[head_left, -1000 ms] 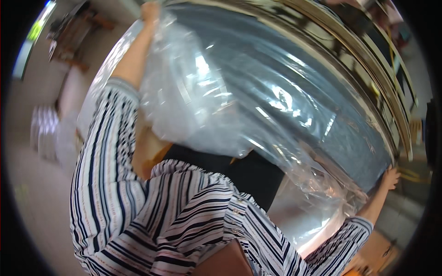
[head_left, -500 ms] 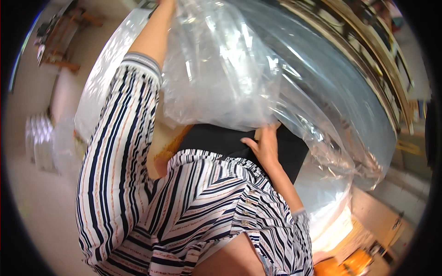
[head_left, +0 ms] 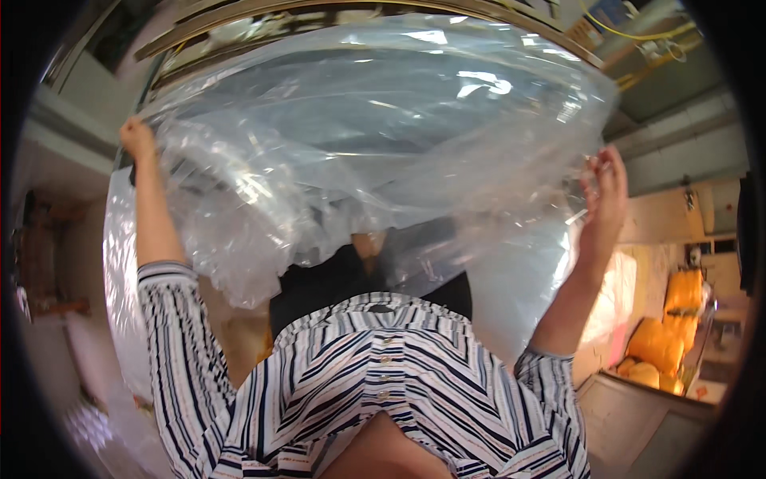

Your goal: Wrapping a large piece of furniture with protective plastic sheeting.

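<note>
A large clear plastic sheet [head_left: 359,136] spreads in front of me, loosely crumpled along its near left part. At its far left corner my left hand [head_left: 138,138] is closed in a fist on the sheet's edge. My right hand [head_left: 606,191] is raised at the sheet's right side, fingers stretched upward and apart, against or just beside the film. Whether the fingertips touch it is hard to see. Black pants [head_left: 319,283] on my lap show beneath the near edge, partly covered by the film.
Behind the sheet runs a long wooden rack or frame [head_left: 319,12]. On the right, orange bundles [head_left: 662,347] lie near a cardboard-coloured surface [head_left: 610,407]. A yellow cord or hose [head_left: 638,36] hangs at the far right.
My view has swung to the right. My right hand has left my lap and risen to the sheet's right side. The film is spread wider between my hands.
</note>
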{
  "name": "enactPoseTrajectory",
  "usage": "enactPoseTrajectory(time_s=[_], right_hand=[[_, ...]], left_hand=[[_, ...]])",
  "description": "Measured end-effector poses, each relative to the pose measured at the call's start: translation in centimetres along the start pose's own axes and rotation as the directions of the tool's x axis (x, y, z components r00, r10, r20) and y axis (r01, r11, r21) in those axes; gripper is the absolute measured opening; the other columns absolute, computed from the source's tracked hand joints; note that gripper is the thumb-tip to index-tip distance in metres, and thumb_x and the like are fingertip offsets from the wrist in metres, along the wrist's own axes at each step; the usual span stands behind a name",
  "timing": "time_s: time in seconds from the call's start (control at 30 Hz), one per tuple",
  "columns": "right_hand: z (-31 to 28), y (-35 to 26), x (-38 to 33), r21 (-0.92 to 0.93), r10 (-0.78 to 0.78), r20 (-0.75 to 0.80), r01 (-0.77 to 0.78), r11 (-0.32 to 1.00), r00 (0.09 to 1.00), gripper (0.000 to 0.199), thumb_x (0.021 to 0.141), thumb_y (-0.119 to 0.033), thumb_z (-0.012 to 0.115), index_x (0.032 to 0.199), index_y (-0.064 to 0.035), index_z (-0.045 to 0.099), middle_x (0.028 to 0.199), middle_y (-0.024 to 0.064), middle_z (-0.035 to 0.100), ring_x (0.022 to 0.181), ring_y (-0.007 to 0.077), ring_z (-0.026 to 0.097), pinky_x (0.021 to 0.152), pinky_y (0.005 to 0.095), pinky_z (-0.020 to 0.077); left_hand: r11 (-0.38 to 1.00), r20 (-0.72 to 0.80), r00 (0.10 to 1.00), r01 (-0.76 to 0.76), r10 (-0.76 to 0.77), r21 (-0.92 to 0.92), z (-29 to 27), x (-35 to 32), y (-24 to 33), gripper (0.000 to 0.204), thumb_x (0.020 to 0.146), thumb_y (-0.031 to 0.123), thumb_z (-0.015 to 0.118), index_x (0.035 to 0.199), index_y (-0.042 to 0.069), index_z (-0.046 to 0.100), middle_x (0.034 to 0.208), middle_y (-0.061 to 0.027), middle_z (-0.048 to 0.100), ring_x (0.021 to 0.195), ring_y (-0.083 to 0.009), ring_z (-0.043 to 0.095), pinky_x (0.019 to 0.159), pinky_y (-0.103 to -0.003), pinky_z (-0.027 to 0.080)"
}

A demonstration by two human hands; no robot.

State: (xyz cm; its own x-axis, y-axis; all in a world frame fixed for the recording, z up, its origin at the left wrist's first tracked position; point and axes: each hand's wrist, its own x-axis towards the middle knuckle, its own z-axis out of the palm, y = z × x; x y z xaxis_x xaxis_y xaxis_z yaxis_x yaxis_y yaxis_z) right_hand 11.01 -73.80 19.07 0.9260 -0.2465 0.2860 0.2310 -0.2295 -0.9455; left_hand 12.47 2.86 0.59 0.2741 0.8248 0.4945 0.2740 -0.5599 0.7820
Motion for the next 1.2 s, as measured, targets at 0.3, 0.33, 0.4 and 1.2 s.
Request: enactPoseTrajectory(time_s=[0.3, 0.33, 0.4, 1.2], right_hand=[[7.4, 11.8, -15.0, 0.252, 0.516, 0.287, -0.584, 0.772, 0.807, 0.033, 0.087, -0.012, 0.054, 0.118, -0.0033, 0.048, 0.108, 0.0085, 0.055, 0.093, 0.0166, 0.054, 0.082, 0.0315, 0.0456], [6.8, 12.5, -13.6, 0.421, 0.547, 0.320, -0.633, 0.649, 0.774, 0.023, 0.089, -0.011, 0.052, 0.111, -0.0042, 0.052, 0.097, 0.0060, 0.058, 0.085, 0.0150, 0.056, 0.077, 0.0305, 0.0470], [1.5, 15.5, -11.1, 0.697, 0.376, 0.277, -0.454, 0.554, 0.884, 0.016, 0.093, -0.015, 0.049, 0.104, -0.0068, 0.055, 0.082, -0.0001, 0.054, 0.073, 0.0108, 0.053, 0.069, 0.0276, 0.0473], [-6.6, 9.0, 11.5, -0.833, -0.597, 0.203, 0.457, 0.310, 0.776, 0.060, 0.074, -0.016, 0.069, 0.129, -0.0104, 0.045, 0.122, 0.0108, 0.048, 0.107, 0.0281, 0.049, 0.092, 0.0381, 0.0383]], left_hand=[[0.990, -0.008, 0.990, -0.139, 0.139, -0.007, 2.7, 3.0, -2.5, 0.032, 0.085, 0.022, 0.055, 0.097, -0.007, 0.060, 0.097, -0.0202, 0.062, 0.089, -0.0303, 0.059, 0.082, -0.036, 0.045], [0.990, -0.025, 0.990, -0.141, 0.142, 0.018, 2.5, 3.0, -2.8, 0.032, 0.085, 0.022, 0.055, 0.097, -0.007, 0.060, 0.097, -0.0205, 0.062, 0.090, -0.0307, 0.059, 0.083, -0.036, 0.045], [0.986, -0.014, 0.988, -0.153, 0.154, 0.059, 2.3, 3.3, -2.8, 0.033, 0.085, 0.023, 0.054, 0.097, -0.007, 0.060, 0.097, -0.0209, 0.062, 0.089, -0.0318, 0.058, 0.082, -0.036, 0.045], [0.816, 0.232, 0.934, -0.352, 0.272, 0.459, -6.9, 6.2, -5.7, 0.033, 0.090, 0.025, 0.049, 0.104, -0.004, 0.057, 0.105, -0.0216, 0.058, 0.099, -0.0348, 0.054, 0.088, -0.038, 0.041]])
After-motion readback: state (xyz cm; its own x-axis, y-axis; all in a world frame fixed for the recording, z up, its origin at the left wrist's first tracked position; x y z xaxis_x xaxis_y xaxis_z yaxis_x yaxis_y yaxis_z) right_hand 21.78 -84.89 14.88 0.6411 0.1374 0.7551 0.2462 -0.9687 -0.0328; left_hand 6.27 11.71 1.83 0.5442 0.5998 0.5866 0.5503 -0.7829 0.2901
